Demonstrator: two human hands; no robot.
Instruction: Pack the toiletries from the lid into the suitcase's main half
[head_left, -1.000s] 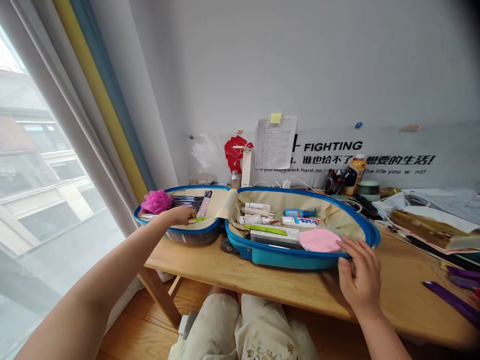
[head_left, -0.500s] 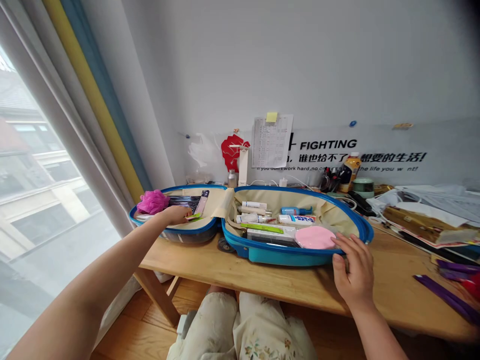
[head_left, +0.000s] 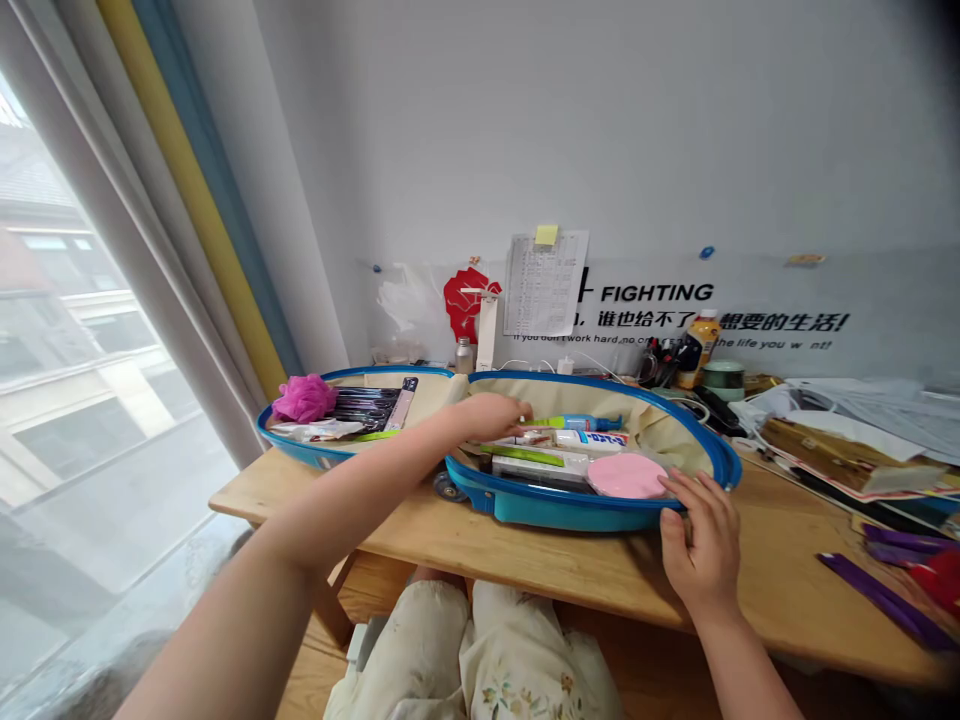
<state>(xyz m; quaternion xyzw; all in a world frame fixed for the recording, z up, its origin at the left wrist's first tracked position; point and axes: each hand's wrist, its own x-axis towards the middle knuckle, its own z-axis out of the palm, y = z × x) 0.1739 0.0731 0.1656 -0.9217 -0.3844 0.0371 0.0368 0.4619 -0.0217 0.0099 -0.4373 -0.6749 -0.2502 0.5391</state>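
Observation:
An opened blue suitcase [head_left: 581,515] lies on the table, its two cream-lined halves side by side. Over the right half, my left hand [head_left: 496,415] pinches a thin yellow-green strip [head_left: 551,422]; its tip lies against a blue bottle [head_left: 592,423]. A white tube [head_left: 589,440], a pale box with a green strip [head_left: 529,456] on it, and a pink round pad [head_left: 628,475] lie here too. My right hand [head_left: 701,540] rests with spread fingers on the front rim, by the pad. In the left half are a pink bath puff [head_left: 304,399], dark packets [head_left: 367,404] and another green strip [head_left: 377,436].
Papers and a brown folder [head_left: 832,450] crowd the table's right side, with purple strips [head_left: 889,600] near its edge. Behind the suitcase stand an orange bottle [head_left: 701,345], a green jar [head_left: 724,378] and a white lamp [head_left: 487,330]. A curtain [head_left: 199,180] hangs beside the window.
My left hand has moved right, from the left half to the right half, bringing a yellow-green strip with it. My right hand stays on the rim.

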